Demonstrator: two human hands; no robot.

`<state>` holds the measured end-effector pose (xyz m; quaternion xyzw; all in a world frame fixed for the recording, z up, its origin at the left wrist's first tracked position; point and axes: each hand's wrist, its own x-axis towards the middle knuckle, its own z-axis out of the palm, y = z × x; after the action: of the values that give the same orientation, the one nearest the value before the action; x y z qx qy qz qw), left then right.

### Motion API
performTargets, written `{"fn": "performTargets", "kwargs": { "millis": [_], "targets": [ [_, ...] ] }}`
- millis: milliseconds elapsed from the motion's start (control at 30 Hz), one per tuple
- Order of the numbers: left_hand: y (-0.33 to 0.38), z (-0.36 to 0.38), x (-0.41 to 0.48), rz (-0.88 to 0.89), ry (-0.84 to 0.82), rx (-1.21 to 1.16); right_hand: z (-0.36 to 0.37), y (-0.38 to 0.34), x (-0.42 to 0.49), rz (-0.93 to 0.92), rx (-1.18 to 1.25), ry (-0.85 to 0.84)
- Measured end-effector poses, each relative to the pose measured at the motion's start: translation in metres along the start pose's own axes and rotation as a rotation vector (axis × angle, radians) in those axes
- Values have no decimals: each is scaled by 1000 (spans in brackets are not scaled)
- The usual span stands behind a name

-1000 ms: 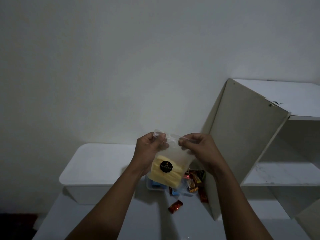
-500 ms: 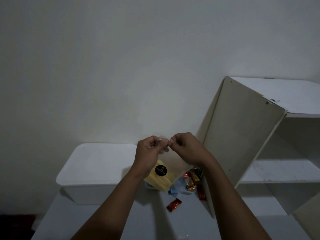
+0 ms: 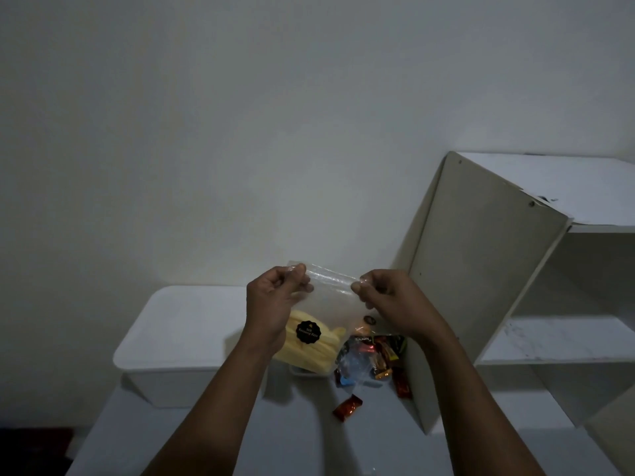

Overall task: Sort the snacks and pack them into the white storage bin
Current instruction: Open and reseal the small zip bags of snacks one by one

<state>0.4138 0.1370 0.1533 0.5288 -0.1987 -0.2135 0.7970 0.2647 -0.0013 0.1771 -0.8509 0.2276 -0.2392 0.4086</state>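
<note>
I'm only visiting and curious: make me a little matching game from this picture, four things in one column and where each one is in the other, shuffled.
Things
1. clear snack bag
2. red wrapped candy
3. white bin
4. shelf unit

Places
A. stands at the right
B. pinched at its top edge by the left hand and the right hand
C. lies alone on the table, nearer the person than the snack pile
D. sits at the left

Pairs: 1-B, 2-C, 3-D, 4-A
</note>
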Motion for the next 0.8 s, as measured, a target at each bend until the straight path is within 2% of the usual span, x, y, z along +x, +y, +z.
{"fn": "performTargets", "kwargs": {
  "millis": [167,333,533,733,800],
  "targets": [
    [4,4,3,-98,23,-172,14,1,-2,43,275,223],
    [6,9,5,-116,-88,-176,27,-6,-2,141,581,409],
    [0,15,-3,-129,-141,-124,33,-18,-7,193,596,344],
    [2,15,-7,-111,-126,-235,31,-17,-10,207,640,436],
    [2,14,-6,-83,-118,-205,31,-17,-11,201,644,436]
  ]
}}
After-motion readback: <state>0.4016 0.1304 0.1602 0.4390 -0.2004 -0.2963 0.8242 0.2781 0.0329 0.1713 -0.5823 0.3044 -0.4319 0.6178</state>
